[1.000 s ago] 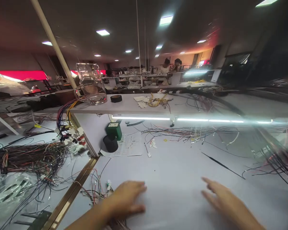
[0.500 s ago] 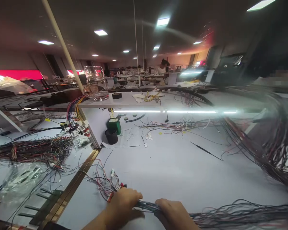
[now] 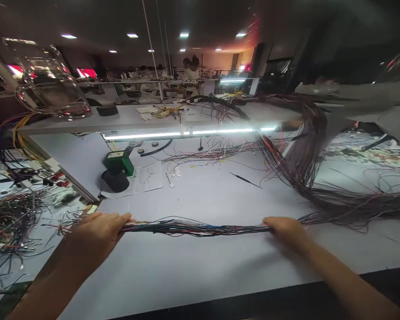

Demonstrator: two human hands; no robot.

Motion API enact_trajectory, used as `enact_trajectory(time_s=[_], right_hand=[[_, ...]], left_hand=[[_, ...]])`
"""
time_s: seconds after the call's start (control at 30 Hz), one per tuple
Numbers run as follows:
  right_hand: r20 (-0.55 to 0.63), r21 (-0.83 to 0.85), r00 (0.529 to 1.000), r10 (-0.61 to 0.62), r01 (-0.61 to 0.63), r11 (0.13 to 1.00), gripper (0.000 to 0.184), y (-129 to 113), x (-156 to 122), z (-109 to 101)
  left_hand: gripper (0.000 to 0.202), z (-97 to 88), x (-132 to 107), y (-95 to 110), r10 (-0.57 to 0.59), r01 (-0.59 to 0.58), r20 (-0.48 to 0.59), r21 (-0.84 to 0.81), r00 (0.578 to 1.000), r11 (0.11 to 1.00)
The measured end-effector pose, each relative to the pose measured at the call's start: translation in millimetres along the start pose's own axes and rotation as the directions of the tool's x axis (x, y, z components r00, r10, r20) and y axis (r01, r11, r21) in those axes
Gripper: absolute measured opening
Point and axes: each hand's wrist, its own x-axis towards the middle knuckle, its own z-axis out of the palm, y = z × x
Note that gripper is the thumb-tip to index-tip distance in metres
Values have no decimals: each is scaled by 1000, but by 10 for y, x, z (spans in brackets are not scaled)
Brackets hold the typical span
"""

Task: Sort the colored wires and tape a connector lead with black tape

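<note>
A long bundle of thin coloured wires [image 3: 200, 228] stretches level above the white tabletop [image 3: 173, 266]. Around its left part my left hand [image 3: 102, 231] is closed, with loose wire ends poking out beyond the fist. My right hand [image 3: 285, 231] grips the same bundle farther right, fingers wrapped round it. Between the two hands the wires run nearly straight, a few strands bowing loose. Past my right hand, wires run on towards a thick dark wire hank [image 3: 320, 200].
A shelf with a lit tube [image 3: 220, 131] spans the back. Beneath it stand a green box [image 3: 120, 162], a black roll [image 3: 115, 181] and a printed sheet [image 3: 148, 178]. A glass mug [image 3: 53, 89] sits on the shelf. Tangled wires [image 3: 13, 222] lie left.
My hands have moved far apart along the bundle, the left one leftwards and the right one rightwards, both farther up in view. The camera view has shifted right.
</note>
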Motion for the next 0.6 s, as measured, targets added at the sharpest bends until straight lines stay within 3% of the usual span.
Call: enact_trajectory(time_s=[0.13,0.2,0.27,0.33,0.43,0.53,0.6], right_hand=[[11,-33,1000,-21,22,999,50,827,-85,-143],[60,3,994,-93,93,996,52,1031,-130,-40],[131,28,972,-198,196,980,58,1059,-177,153],[119,10,963,-241,241,970,71,887,-187,376],[63,-14,954,-292,293,956,77,271,-74,672],[63,18,872,-486,486,874,74,-520,117,880],[52,43,816,-576,575,817,67,-929,229,986]], left_hand=[[44,238,-101,409,-26,38,255,-45,967,998],[60,461,-262,609,93,1,479,-193,873,981],[73,657,-443,717,127,21,562,-250,818,968],[72,765,-586,744,94,62,557,-255,825,965],[68,739,-667,721,88,63,483,-288,871,955],[63,605,-599,656,182,-14,416,-375,891,927],[57,556,-535,554,136,32,412,-375,901,926]])
